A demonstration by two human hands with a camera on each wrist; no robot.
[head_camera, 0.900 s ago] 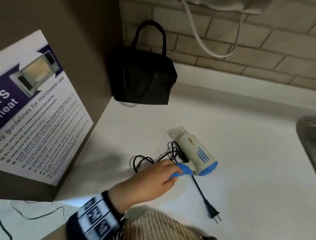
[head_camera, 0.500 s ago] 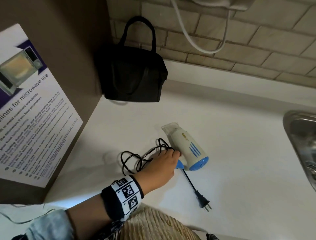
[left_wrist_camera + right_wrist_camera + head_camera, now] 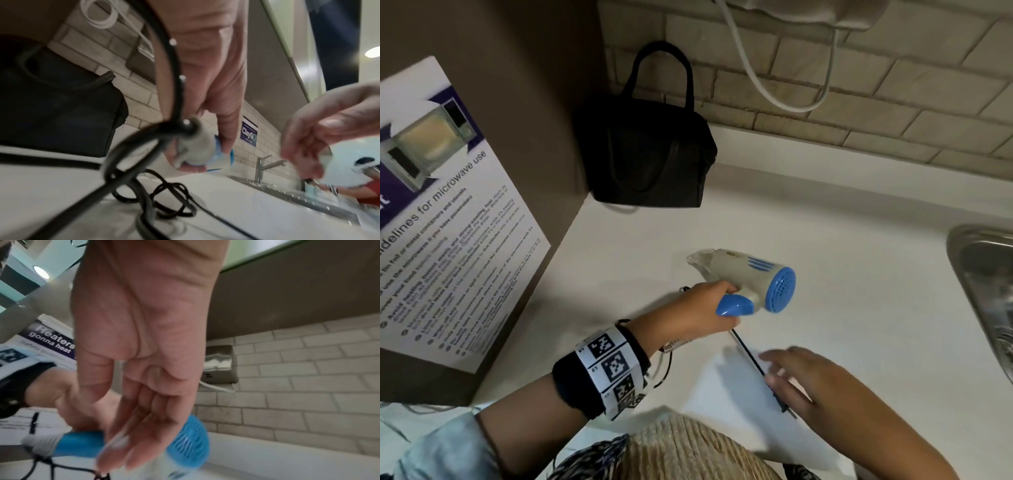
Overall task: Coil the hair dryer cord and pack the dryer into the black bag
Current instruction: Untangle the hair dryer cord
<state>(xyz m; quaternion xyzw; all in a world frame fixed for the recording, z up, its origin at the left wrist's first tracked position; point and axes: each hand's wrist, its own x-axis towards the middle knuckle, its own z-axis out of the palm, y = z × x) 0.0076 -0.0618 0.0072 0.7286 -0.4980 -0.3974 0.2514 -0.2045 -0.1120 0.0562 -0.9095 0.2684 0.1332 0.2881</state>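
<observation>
Black cord (image 3: pixel 748 353) trailing loose on white counter (image 3: pixel 859 274), right hand (image 3: pixel 803 377) just above it, fingers slack and empty, likely to gather slack. Left hand (image 3: pixel 697 313) wrapped round hair dryer (image 3: pixel 750 277) handle, steadying for coiling. Black bag (image 3: pixel 650 161) well apart, against wall.

A white counter (image 3: pixel 842 267) is backed by a wall of pale brick tiles (image 3: pixel 893 92). A brown panel (image 3: pixel 524 85) carrying a microwave notice (image 3: pixel 448 212) is seen at one side, a steel sink (image 3: pixel 983 291) at the other, a round ceiling light (image 3: pixel 372 52) overhead.
</observation>
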